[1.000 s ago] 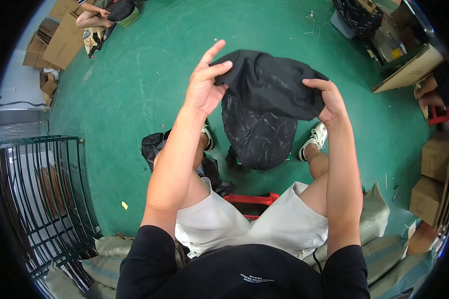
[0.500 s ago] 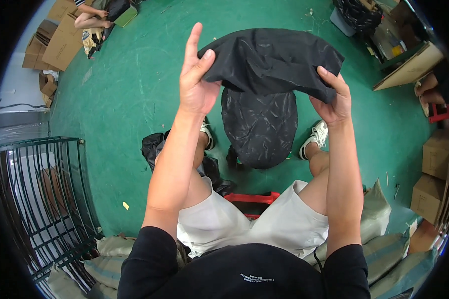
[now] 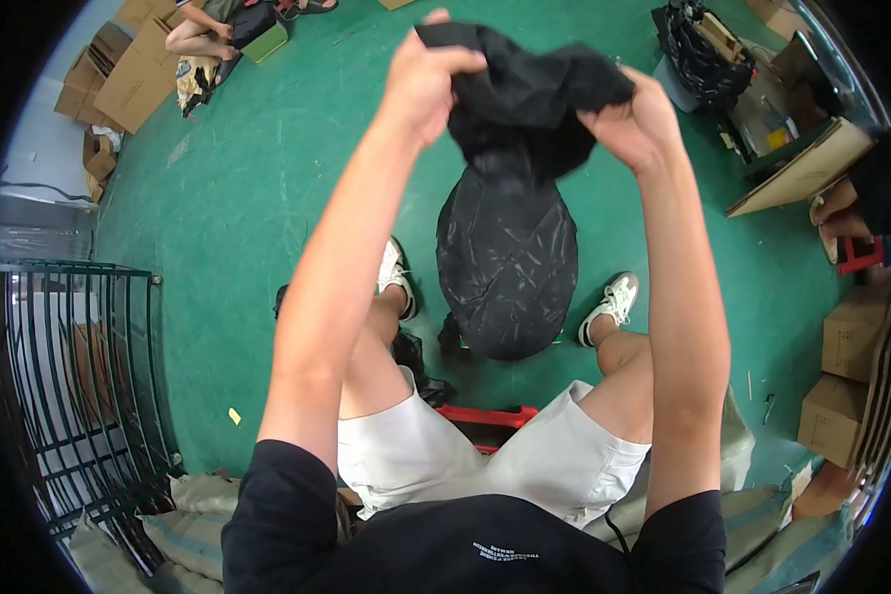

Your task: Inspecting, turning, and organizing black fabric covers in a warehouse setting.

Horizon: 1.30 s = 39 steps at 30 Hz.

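Note:
A piece of black cloth [image 3: 535,99], bunched and slightly blurred, is stretched between my two raised hands. My left hand [image 3: 424,87] grips its left end, with the thumb laid over the cloth. At the right end my right hand [image 3: 639,124] pinches the edge. Below the cloth stands a black oval pad [image 3: 508,272] with a creased, quilted-looking surface, between my feet. The cloth's lower part overlaps the pad's far end; whether the two are joined I cannot tell.
A red plastic stool [image 3: 485,416] shows between my thighs, with black bags [image 3: 414,366] beside it. Cardboard boxes [image 3: 841,416] stack at the right and a dark metal rack [image 3: 79,396] stands at the left. Another person [image 3: 203,35] sits at the far left.
Both hands have moved up and closer together, carrying the cloth. It was spread wide in an arch and is now more bunched. My left fingers have folded onto it.

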### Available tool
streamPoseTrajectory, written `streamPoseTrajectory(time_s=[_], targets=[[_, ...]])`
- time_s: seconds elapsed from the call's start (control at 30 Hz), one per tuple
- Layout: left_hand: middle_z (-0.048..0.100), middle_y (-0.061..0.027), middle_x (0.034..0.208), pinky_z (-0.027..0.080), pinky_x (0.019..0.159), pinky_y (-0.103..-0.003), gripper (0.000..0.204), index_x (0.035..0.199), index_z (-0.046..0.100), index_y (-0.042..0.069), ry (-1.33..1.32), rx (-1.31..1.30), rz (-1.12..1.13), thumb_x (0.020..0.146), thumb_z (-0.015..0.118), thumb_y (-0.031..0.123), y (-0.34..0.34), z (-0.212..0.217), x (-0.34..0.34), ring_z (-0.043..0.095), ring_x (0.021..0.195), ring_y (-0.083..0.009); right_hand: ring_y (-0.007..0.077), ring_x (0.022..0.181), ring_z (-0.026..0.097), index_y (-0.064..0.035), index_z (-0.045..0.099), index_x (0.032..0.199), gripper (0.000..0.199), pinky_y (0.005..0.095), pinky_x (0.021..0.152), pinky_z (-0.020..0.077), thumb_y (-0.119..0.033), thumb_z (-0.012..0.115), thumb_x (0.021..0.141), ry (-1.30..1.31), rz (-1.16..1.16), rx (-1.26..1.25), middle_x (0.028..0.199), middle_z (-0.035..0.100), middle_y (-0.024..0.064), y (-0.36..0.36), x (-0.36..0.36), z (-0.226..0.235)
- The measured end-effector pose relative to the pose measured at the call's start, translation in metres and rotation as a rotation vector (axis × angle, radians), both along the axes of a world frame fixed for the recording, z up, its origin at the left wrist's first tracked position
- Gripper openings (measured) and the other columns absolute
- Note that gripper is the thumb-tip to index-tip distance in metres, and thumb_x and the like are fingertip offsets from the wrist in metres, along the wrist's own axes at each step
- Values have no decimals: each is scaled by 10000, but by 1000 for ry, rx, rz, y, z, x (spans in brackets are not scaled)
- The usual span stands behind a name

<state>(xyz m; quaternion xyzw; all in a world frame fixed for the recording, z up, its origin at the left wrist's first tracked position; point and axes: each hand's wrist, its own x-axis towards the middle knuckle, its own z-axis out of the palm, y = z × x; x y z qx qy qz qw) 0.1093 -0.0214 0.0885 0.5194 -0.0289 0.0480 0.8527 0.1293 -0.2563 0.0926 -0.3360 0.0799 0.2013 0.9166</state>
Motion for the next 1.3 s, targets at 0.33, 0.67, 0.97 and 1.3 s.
streamPoseTrajectory(time_s=[0.33,0.67,0.97,1.3], targets=[[656,-141,1020,525,827,-349,706,1406,416,42,-31,19,250,745,628,-86,24,4,2,643,875,-216,237,1061,590,-7,588,1178,302,409,914,468,-89,604,888,-133,-164,-113,1162,634,93,26,29,-30],[571,-160,1245,512,774,-394,819,1484,246,24,800,278,489,801,696,-4,-6,-344,-126,611,1015,-270,302,909,573,16,447,1363,525,491,683,456,-146,647,905,623,-232,-596,1248,569,163,17,-106,-347],[558,-205,1270,415,993,-352,806,1444,274,-45,792,376,570,786,733,38,-15,-328,-176,559,1135,-279,310,915,640,23,465,1372,572,418,721,494,-215,665,892,557,-199,-928,1190,627,194,26,-120,-291],[627,-202,1086,450,924,-380,704,1291,433,-6,931,522,667,729,816,177,-82,-321,-245,612,1011,-312,390,1028,636,-40,664,1102,339,480,866,499,-309,630,898,510,-114,-1684,1096,666,224,-7,-200,-276]])
